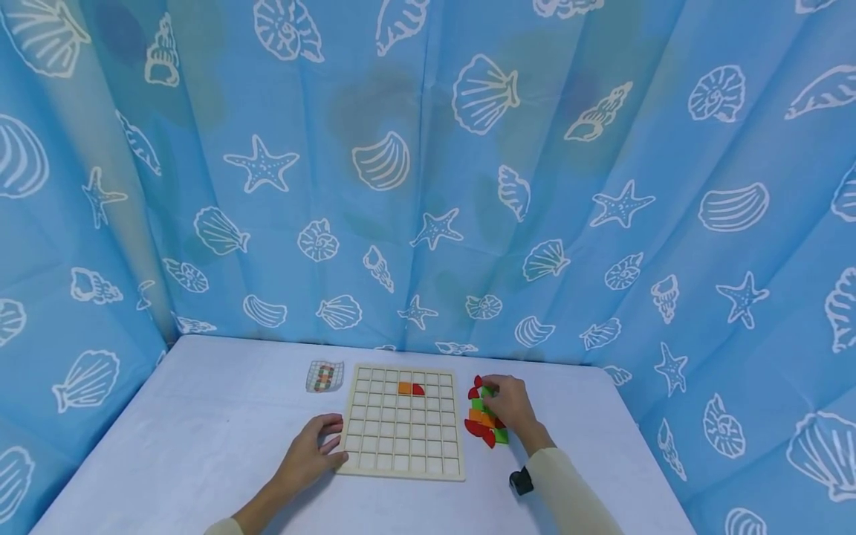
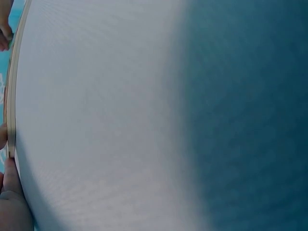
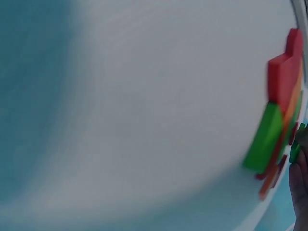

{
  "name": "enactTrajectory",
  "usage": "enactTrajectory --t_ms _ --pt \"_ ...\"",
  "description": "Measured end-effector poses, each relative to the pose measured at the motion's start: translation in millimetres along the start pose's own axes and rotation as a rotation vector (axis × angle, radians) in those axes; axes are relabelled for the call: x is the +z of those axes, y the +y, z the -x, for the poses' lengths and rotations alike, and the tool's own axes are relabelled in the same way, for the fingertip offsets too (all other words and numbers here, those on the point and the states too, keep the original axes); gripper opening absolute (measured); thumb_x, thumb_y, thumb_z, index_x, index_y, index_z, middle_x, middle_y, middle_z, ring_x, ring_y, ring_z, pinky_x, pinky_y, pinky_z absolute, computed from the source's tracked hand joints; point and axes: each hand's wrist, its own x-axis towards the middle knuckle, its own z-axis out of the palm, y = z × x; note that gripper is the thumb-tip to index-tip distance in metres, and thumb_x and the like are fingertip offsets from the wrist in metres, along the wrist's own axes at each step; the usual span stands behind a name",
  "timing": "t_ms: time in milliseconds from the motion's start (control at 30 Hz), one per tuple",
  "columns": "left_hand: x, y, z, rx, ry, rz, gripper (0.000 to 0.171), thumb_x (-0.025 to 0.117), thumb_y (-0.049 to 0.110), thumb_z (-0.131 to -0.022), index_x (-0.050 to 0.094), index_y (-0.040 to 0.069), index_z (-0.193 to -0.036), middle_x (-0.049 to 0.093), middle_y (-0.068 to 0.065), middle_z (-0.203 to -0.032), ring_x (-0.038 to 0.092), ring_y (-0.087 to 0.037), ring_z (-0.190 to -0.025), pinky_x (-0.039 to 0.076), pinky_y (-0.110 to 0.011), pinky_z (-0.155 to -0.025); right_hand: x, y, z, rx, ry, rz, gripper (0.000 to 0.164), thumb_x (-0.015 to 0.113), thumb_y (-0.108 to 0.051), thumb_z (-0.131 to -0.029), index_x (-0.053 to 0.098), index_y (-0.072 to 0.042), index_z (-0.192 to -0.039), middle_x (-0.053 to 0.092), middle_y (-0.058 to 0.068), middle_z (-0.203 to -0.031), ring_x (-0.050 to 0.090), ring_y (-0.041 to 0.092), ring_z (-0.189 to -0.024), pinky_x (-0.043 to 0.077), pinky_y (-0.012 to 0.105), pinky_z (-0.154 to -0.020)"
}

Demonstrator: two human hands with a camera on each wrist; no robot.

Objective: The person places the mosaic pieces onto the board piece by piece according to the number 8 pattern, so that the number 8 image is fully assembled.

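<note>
A pale wooden grid board [image 1: 404, 475] lies on the table, with an orange square tile [image 1: 405, 388] and a red quarter-circle tile [image 1: 417, 389] side by side in its upper cells. My left hand [image 1: 309, 455] rests at the board's lower left edge, fingers loosely bent, thumb by the corner. In the left wrist view, the thumb [image 2: 10, 175] touches the end of the board's rim. Over the loose tiles on the right, my right hand [image 1: 511, 403] pinches a green tile [image 3: 295, 151]. Its fingers partly cover the pile of red, orange and green tiles [image 1: 476, 428].
A small pattern card [image 1: 325, 377] with a coloured grid design lies left of the board. A black object [image 1: 521, 481] sits by the right sleeve. Behind the white-covered table [image 1: 221, 416] hangs a blue seashell curtain [image 1: 428, 186], which also runs along both sides.
</note>
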Motion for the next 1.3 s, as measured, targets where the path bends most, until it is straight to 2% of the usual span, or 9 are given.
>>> enactTrajectory --t_ms 200,300,433,567,733,967,1133,1300 --pt "-0.1 0.6 1.2 0.004 0.005 -0.012 0.066 0.076 -0.013 -0.07 0.05 -0.005 -0.13 0.054 -0.015 -0.126 0.053 -0.033 -0.12 0.054 -0.02 -0.094 3.8 -13.6 0.4 -0.114 0.031 -0.022 0.041 0.076 -0.008 -0.081 0.069 -0.006 -0.121 0.068 0.007 -0.114 0.06 0.025 -0.106 0.059 0.043 -0.092" --pt "0.4 1.5 1.0 0.004 0.008 -0.025 0.066 0.076 -0.012 -0.07 0.05 -0.005 -0.129 0.054 -0.015 -0.126 0.053 -0.033 -0.12 0.054 -0.019 -0.094 8.6 -20.3 0.7 -0.153 0.029 -0.044 0.039 0.077 -0.01 -0.081 0.069 -0.007 -0.12 0.069 0.004 -0.11 0.061 0.021 -0.101 0.061 0.039 -0.089" --pt "0.6 1.9 1.1 0.004 0.011 -0.039 0.066 0.077 -0.012 -0.07 0.05 -0.005 -0.129 0.054 -0.015 -0.125 0.054 -0.033 -0.119 0.054 -0.02 -0.094 16.4 -31.7 2.5 -0.212 -0.006 -0.07 0.039 0.076 -0.011 -0.082 0.07 -0.007 -0.12 0.069 0.004 -0.11 0.061 0.019 -0.096 0.062 0.035 -0.086" --pt "0.9 1.2 0.4 0.006 0.013 -0.036 0.066 0.077 -0.012 -0.069 0.05 -0.004 -0.129 0.054 -0.014 -0.125 0.054 -0.032 -0.119 0.054 -0.019 -0.094 22.1 -45.9 5.5 -0.235 -0.065 -0.096 0.039 0.076 -0.011 -0.082 0.069 -0.007 -0.121 0.067 0.005 -0.115 0.061 0.022 -0.105 0.06 0.039 -0.09" --pt "1.5 0.0 -0.7 0.013 0.014 -0.026 0.065 0.077 -0.012 -0.069 0.051 -0.004 -0.128 0.055 -0.014 -0.125 0.054 -0.032 -0.119 0.054 -0.019 -0.094 31.5 -61.0 8.2 -0.275 -0.133 -0.065 0.037 0.075 -0.014 -0.085 0.07 -0.011 -0.121 0.067 0.003 -0.117 0.062 0.019 -0.108 0.059 0.036 -0.093" --pt "0.5 -0.4 -0.6 0.025 0.007 -0.005 0.064 0.076 -0.013 -0.069 0.052 -0.003 -0.128 0.055 -0.013 -0.124 0.054 -0.03 -0.119 0.054 -0.02 -0.094 43.6 -76.3 12.8 -0.481 -0.195 -0.011 0.036 0.074 -0.012 -0.086 0.069 -0.006 -0.121 0.068 0.004 -0.114 0.061 0.018 -0.103 0.06 0.034 -0.09" --pt "-0.4 1.0 0.7 0.025 0.011 -0.023 0.064 0.077 -0.013 -0.069 0.052 -0.004 -0.128 0.055 -0.013 -0.124 0.054 -0.031 -0.118 0.055 -0.02 -0.094 49.5 -83.8 12.7 -0.538 -0.189 0.014 0.036 0.073 -0.011 -0.087 0.068 -0.006 -0.122 0.068 0.004 -0.114 0.061 0.018 -0.104 0.059 0.033 -0.093" --pt "-0.4 2.5 1.7 0.021 0.009 -0.032 0.065 0.076 -0.012 -0.07 0.052 -0.004 -0.129 0.055 -0.014 -0.123 0.054 -0.032 -0.118 0.055 -0.02 -0.093 52.0 -86.2 12.4 -0.542 -0.189 0.017 0.035 0.073 -0.01 -0.087 0.069 -0.006 -0.122 0.069 0.003 -0.114 0.061 0.017 -0.103 0.058 0.032 -0.093"
